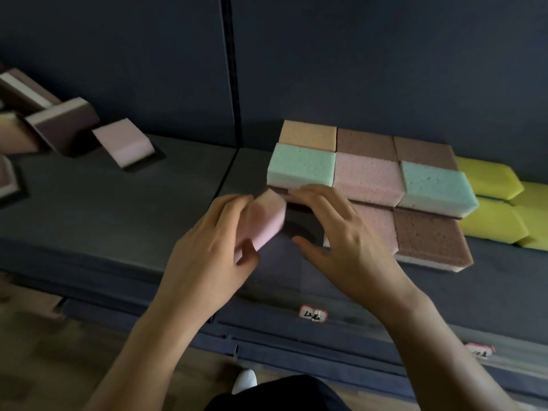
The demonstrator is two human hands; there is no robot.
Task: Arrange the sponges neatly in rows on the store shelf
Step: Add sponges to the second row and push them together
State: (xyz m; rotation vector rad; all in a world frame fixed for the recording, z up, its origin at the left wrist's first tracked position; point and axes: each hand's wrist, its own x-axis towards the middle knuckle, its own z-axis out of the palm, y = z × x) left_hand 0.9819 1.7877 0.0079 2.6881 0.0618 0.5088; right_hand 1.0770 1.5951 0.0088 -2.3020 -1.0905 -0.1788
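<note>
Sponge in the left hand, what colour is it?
Pink sponge, gripped by the left hand; head view.

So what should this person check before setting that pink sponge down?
1. Grip: left hand holds the pink sponge between fingers and thumb: ok.
2. Sponge level: tilted, one corner up: not ok.
3. Gap on the shelf in front of the green sponge: looks free: ok.
4. Right hand clear of the gap: open, thumb reaching into it: not ok.
5. Front edge to match: brown sponge sits square in the front row: ok.
</note>
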